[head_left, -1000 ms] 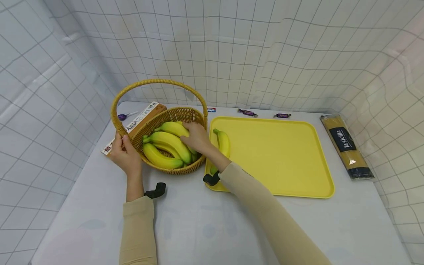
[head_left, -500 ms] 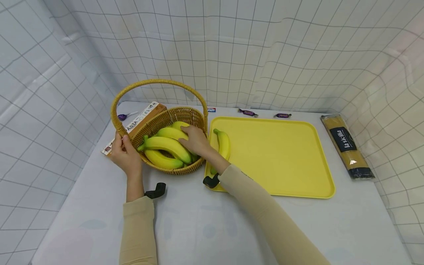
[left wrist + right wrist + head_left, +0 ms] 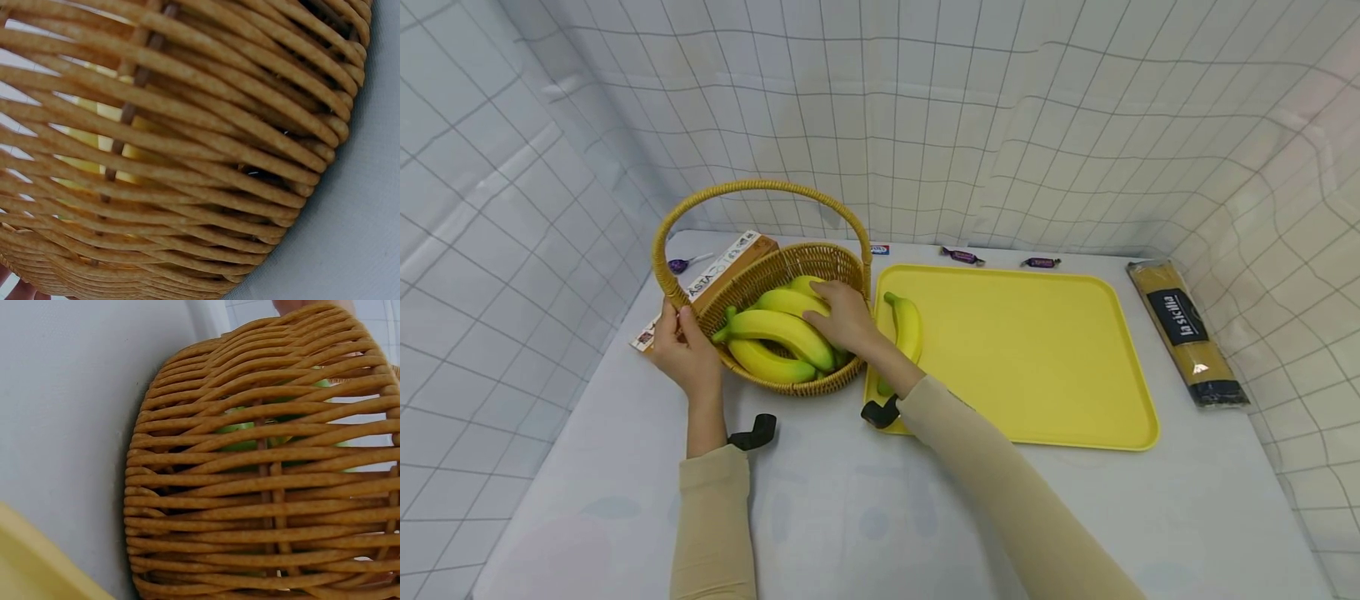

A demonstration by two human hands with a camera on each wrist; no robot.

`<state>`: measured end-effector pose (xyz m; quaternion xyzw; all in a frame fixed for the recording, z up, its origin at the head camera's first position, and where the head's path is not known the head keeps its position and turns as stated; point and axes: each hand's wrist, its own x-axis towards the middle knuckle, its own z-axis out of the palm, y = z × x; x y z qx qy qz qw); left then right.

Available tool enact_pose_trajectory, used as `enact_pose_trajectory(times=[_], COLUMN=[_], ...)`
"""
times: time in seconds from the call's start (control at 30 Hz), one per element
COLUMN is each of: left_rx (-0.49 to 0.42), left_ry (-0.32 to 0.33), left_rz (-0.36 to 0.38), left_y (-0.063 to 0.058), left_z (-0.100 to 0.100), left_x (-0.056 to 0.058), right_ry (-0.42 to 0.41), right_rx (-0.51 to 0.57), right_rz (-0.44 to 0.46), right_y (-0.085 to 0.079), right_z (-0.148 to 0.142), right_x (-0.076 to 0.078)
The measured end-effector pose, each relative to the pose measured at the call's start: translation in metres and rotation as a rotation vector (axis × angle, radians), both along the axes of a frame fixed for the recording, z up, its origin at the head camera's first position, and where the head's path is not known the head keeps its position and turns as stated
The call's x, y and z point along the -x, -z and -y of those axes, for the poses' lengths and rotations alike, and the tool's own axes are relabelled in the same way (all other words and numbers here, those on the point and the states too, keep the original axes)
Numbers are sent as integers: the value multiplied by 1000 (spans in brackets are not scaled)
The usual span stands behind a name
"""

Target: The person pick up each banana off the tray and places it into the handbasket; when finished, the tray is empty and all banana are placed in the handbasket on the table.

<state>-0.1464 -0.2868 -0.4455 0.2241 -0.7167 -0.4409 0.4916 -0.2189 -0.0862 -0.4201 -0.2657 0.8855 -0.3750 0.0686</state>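
Observation:
The wicker basket [image 3: 826, 260] with a tall arched handle stands on the left of the table and holds several bananas [image 3: 786, 333]. At the basket's left side, my left hand [image 3: 688, 354] grips the rim by the foot of the handle. My right hand [image 3: 848, 321] reaches in over the right rim, thumb and fingers around a banana [image 3: 786, 302] at the back of the pile. Its fingertips are partly hidden. Both wrist views are filled by woven wall: the basket side [image 3: 187, 125] on the left, the basket side [image 3: 269, 487] on the right.
Right of the basket lies a yellow tray [image 3: 1015, 358], with one banana [image 3: 908, 329] along its left edge. A pasta box [image 3: 730, 265] and a lollipop [image 3: 678, 266] are behind the basket. Wrapped candies [image 3: 962, 256] line the back; a pasta packet [image 3: 1187, 333] lies far right.
My right hand has shifted slightly left within the basket. The bananas under it have moved a little left, and the front one has turned slightly. My left hand stays in place.

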Motion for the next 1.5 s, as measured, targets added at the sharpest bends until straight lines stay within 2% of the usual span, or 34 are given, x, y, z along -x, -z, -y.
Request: enact_pose_trajectory(times=[0.13, 0.27, 0.67, 0.83, 1.13, 1.37, 1.5], left_rx=[6, 8, 9, 7, 14, 14, 14], left_ry=[5, 5, -1, -4, 1, -7, 1], left_rz=[-3, -2, -15, -4, -24, -26, -31], left_y=[0, 0, 3, 2, 0, 2, 3], left_z=[0, 0, 1, 0, 0, 1, 1], left_x=[1, 1, 0, 0, 1, 1, 1], right_ry=[16, -2, -12, 12, 129, 238, 294], right_rx=[39, 92, 205, 238, 348, 410, 401], right_rz=[4, -1, -32, -58, -78, -109, -113], right_y=[-2, -7, -20, -27, -27, -16, -6], right_z=[-4, -10, -44, -63, -100, -121, -130], right_x=[-2, -8, -36, -45, -48, -47, -44])
